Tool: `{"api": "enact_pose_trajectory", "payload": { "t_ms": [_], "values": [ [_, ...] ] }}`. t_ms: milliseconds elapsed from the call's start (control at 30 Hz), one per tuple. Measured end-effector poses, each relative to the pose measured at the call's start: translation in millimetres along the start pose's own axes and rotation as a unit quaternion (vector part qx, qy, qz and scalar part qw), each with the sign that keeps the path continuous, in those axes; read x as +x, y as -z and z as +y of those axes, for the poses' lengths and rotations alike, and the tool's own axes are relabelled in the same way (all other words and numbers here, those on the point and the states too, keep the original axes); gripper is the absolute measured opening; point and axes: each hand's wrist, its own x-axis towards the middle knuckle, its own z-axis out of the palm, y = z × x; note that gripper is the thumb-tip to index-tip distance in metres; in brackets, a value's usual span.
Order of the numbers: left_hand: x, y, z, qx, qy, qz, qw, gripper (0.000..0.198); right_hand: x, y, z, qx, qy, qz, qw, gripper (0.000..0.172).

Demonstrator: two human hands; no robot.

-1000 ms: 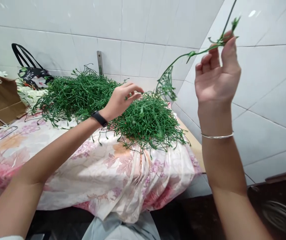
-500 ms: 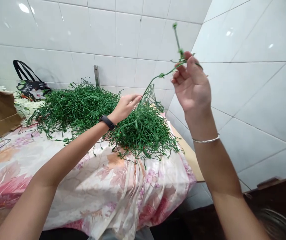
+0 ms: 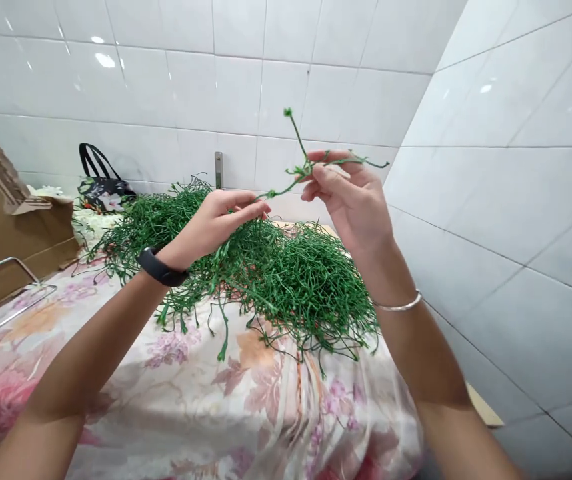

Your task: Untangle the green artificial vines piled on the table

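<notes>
A thin green plastic-looking flower stem with small branching knobs runs between my two hands, above the pile. My right hand, with a silver bangle at its wrist, pinches it near a branching joint. One end sticks up, and another thin end passes behind my fingers to the right. My left hand, wearing a black wristband, has its fingers closed round the lower part, with more green strands hanging beneath. Below both hands lies a large tangled heap of similar green stems.
Floral cloth covers the table. A cardboard box and a bent metal wire frame stand at the left. Behind are white flowers, a black floral bag and a metal strip against the tiled wall.
My right hand has come down and left, closer to my left hand, bringing the stem's upper end with it. The view has shifted left, showing more of the cardboard box.
</notes>
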Motion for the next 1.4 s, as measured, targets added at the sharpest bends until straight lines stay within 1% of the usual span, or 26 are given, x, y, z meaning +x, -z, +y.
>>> {"api": "enact_pose_trajectory", "payload": {
  "t_ms": [100, 200, 267, 333, 467, 567, 633, 733, 800, 900, 967, 1000, 1100, 1200, 1300, 1400],
  "values": [
    [5, 8.5, -12, -0.026, 0.013, -0.083, 0.996, 0.022, -2, 5, 1, 0.004, -0.011, -0.017, 1.000, 0.024],
    [8, 14.4, -26, -0.057, 0.013, -0.142, 0.988, 0.018, -2, 10, 2, -0.012, -0.034, -0.040, 0.999, 0.029],
    [8, 16.6, -33, -0.067, 0.016, -0.166, 0.984, 0.019, -1, 12, 5, -0.023, -0.046, -0.055, 0.997, 0.028],
    [7, 18.0, -38, -0.068, 0.021, -0.170, 0.983, 0.020, 0, 12, 10, -0.023, -0.052, -0.067, 0.996, 0.024],
    [7, 20.3, -44, -0.057, 0.047, -0.157, 0.985, 0.026, 0, 11, 22, -0.002, -0.064, -0.076, 0.995, 0.021],
    [7, 21.5, -46, -0.040, 0.058, -0.152, 0.986, 0.018, -2, 11, 29, -0.002, -0.074, -0.069, 0.995, 0.023],
    [7, 21.3, -46, -0.019, 0.049, -0.151, 0.987, 0.013, -4, 11, 32, 0.000, -0.075, -0.069, 0.995, 0.023],
    [6, 19.8, -44, 0.008, 0.027, -0.137, 0.990, 0.013, -6, 9, 36, 0.000, -0.075, -0.075, 0.994, 0.023],
    [6, 17.7, -41, 0.010, 0.019, -0.113, 0.993, 0.015, -7, 5, 38, -0.007, -0.080, -0.085, 0.993, 0.023],
    [6, 11.3, -34, -0.006, 0.005, -0.042, 0.999, 0.023, -8, -4, 38, -0.010, -0.069, -0.089, 0.994, 0.022],
    [5, 4.4, -27, 0.011, -0.018, 0.003, 1.000, 0.028, -11, -10, 35, -0.011, -0.049, -0.087, 0.995, 0.021],
    [5, 0.6, -23, 0.034, -0.032, 0.017, 0.999, 0.025, -12, -14, 33, -0.014, -0.041, -0.087, 0.995, 0.020],
    [3, -8.9, -13, 0.118, -0.065, 0.050, 0.990, 0.021, -17, -21, 26, -0.049, -0.019, -0.081, 0.995, 0.017],
    [0, -11.8, -9, 0.193, -0.088, 0.079, 0.974, 0.017, -20, -25, 19, -0.119, 0.014, -0.065, 0.991, 0.015],
    [-1, -11.1, -11, 0.260, -0.112, 0.077, 0.956, 0.010, -22, -28, 17, -0.183, 0.037, -0.060, 0.981, 0.013],
    [-3, -13.5, -14, 0.327, -0.135, 0.075, 0.932, 0.014, -25, -30, 18, -0.227, 0.059, -0.052, 0.971, 0.009]
  ]
}}
